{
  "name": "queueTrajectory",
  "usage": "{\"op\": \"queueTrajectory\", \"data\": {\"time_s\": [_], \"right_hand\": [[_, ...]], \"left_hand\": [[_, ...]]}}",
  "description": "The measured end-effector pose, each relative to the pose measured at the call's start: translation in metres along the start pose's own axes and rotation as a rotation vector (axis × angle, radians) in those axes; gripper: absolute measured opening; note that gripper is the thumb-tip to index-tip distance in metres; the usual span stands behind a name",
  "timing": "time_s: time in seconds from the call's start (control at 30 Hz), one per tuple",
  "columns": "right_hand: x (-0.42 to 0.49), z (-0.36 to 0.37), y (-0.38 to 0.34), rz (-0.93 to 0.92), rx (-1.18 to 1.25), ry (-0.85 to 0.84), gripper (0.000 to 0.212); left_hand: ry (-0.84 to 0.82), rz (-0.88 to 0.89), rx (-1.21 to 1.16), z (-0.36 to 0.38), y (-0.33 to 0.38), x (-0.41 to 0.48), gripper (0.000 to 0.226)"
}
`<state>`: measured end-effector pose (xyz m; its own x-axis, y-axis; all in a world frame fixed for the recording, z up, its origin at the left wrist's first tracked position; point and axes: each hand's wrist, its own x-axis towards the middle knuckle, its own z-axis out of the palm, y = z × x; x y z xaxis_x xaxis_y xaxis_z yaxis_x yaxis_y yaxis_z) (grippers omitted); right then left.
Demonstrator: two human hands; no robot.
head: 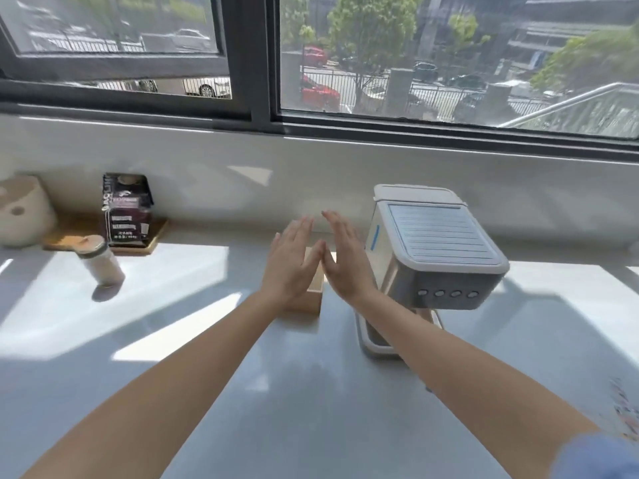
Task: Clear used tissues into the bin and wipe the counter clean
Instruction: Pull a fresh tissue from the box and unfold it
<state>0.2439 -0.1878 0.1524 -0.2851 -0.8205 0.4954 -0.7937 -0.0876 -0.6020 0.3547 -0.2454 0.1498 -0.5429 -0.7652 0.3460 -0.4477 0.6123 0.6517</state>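
Both my arms reach forward over the pale grey counter (193,340). My left hand (292,262) and my right hand (345,261) are held flat with fingers extended, thumbs touching in the middle. Neither holds anything. Behind and below the hands stands a small light wooden box (309,299), mostly hidden by them. No tissue, bin or cloth shows in this view.
A white and grey coffee machine (439,254) stands just right of my right hand. At the left are a tilted glass jar (102,264), a dark coffee bag (126,210) on a wooden tray (154,238), and a cream canister (22,212). A window runs along the back.
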Motion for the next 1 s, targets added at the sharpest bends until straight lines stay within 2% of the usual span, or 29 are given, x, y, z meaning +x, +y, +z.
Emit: {"op": "queueTrajectory", "data": {"time_s": [0.23,0.4,0.57,0.7,0.83,1.0], "right_hand": [[0.035,0.057,0.044,0.307,-0.012,-0.256,0.053],[0.041,0.094,0.072,0.460,-0.008,-0.385,0.054],[0.035,0.117,0.089,0.529,0.026,-0.335,0.048],[0.033,0.120,0.095,0.502,0.021,-0.266,0.038],[0.036,0.117,0.095,0.491,0.053,-0.238,0.024],[0.037,0.113,0.093,0.466,0.126,-0.193,0.015]], "left_hand": [[-0.215,-0.154,0.086,0.002,-0.081,0.034,0.056],[-0.332,-0.236,0.023,0.026,-0.116,0.051,0.055],[-0.322,-0.197,0.055,0.048,-0.133,0.048,0.034],[-0.220,-0.215,0.112,0.058,-0.135,0.050,0.035],[-0.184,-0.201,0.194,0.067,-0.133,0.056,0.037],[-0.154,-0.187,0.204,0.074,-0.138,0.061,0.023]]}}
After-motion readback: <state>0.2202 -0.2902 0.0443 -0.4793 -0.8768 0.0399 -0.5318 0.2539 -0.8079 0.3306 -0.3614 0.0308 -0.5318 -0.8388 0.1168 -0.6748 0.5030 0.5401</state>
